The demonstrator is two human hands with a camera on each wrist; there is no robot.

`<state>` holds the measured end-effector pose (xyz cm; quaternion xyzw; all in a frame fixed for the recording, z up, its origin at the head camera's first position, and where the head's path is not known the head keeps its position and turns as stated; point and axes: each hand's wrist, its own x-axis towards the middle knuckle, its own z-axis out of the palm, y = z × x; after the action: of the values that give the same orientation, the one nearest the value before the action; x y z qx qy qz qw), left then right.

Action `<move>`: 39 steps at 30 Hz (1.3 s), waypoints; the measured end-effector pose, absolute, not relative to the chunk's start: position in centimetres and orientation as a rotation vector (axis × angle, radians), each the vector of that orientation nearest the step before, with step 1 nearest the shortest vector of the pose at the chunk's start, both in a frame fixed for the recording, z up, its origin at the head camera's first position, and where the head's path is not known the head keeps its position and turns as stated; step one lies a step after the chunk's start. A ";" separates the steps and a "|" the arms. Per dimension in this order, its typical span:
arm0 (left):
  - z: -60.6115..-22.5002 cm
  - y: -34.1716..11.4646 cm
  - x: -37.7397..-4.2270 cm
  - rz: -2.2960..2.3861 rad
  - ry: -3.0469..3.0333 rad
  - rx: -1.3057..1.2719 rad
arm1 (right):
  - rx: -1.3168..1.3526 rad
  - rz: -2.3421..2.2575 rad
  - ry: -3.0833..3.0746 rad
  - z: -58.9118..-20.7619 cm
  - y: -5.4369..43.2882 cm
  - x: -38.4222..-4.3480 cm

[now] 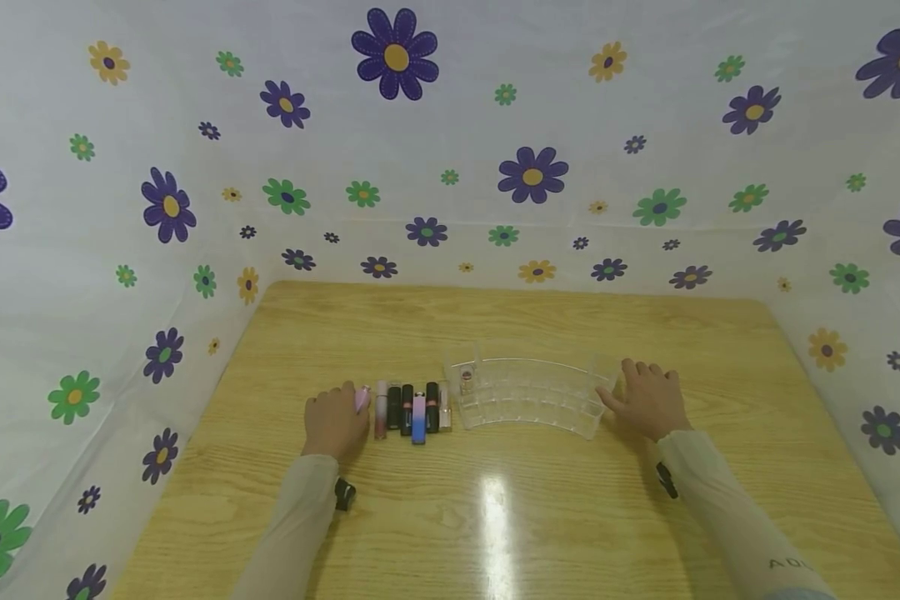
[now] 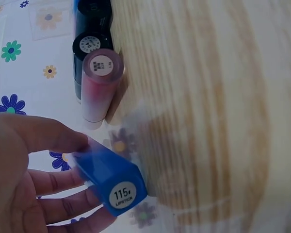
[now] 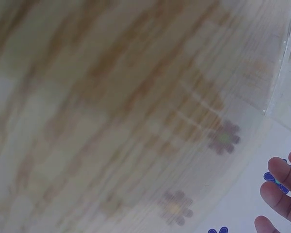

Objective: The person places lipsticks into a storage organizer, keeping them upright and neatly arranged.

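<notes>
honestly looks like pickup, left hand (image 1: 335, 422) pinching the lipstick (image 2: 109, 174) nearest the table's (image 1: 255, 417) left edge, right hand (image 1: 651, 402) relaxed, next probably needs lifting to the clear rack (image 1: 523, 390).

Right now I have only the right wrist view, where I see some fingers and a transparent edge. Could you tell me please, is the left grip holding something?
Observer: Yes, the left grip is holding a lipstick tube, blue toward its labelled end.

Operator: Thank you. And what is beside it, toward the right?

Observer: A row of other tubes on the table, between that grip and the clear holder.

Operator: I understand. Is there already anything inside the holder?

Observer: Yes, one small item sits in a compartment near its left end; it is too small for me to read any label.
</notes>
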<state>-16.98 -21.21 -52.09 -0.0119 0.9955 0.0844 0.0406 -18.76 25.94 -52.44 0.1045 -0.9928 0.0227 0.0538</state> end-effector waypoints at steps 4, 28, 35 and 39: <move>-51.8 -21.2 -16.7 0.296 3.094 -0.033 | 0.318 0.071 -3.018 -52.5 26.0 -18.8; -51.4 -21.7 -16.1 0.454 3.330 0.091 | 0.304 0.091 -3.050 -52.3 26.0 -18.8; -50.6 -22.0 -15.8 0.384 3.351 0.151 | 0.305 0.092 -3.055 -52.2 26.0 -18.8; -49.5 -21.6 -15.6 0.358 3.346 0.237 | 0.303 0.104 -3.064 -52.0 25.9 -18.7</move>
<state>-15.63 -21.56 -49.49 0.0699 0.9852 0.1055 -0.1158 -18.68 25.89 -51.98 0.0983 -0.9941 0.0337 0.0307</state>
